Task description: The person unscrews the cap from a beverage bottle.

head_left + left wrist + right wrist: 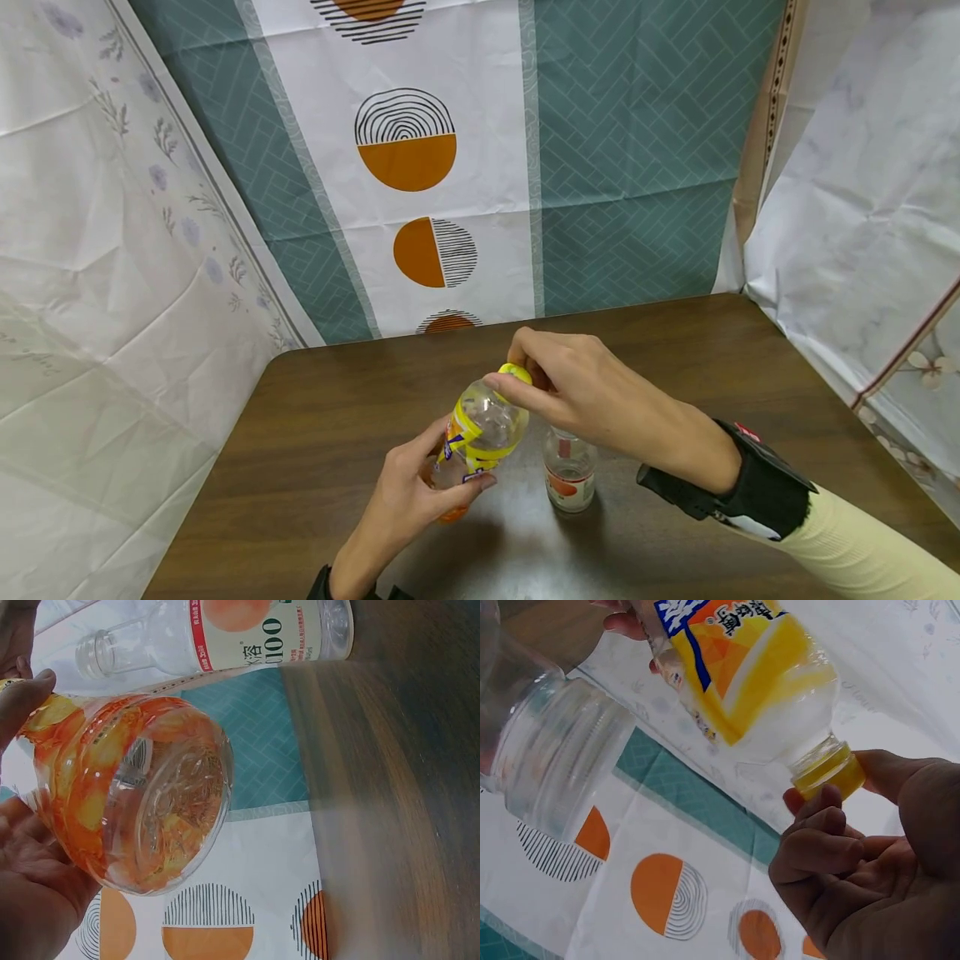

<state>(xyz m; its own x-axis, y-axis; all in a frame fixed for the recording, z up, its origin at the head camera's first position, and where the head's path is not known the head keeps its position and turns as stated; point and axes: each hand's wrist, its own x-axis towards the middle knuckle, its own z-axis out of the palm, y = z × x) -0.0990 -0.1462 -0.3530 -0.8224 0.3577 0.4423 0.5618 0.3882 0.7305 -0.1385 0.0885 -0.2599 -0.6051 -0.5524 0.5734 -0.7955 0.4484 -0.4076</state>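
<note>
My left hand grips a clear plastic bottle with a yellow and orange label, tilted above the table with its neck up and to the right. The yellow cap sits on the bottle's neck. Thumb and fingers of my right hand pinch this cap; in the right wrist view the cap is between them. The bottle's ribbed bottom faces the left wrist camera, and no liquid shows inside. Just right of it, partly behind my right hand, a second clear bottle stands upright; its mouth has no cap.
Both bottles are over a dark brown wooden table. A patterned cloth with teal bands and orange circles hangs behind the table. White sheets hang at the left and right sides.
</note>
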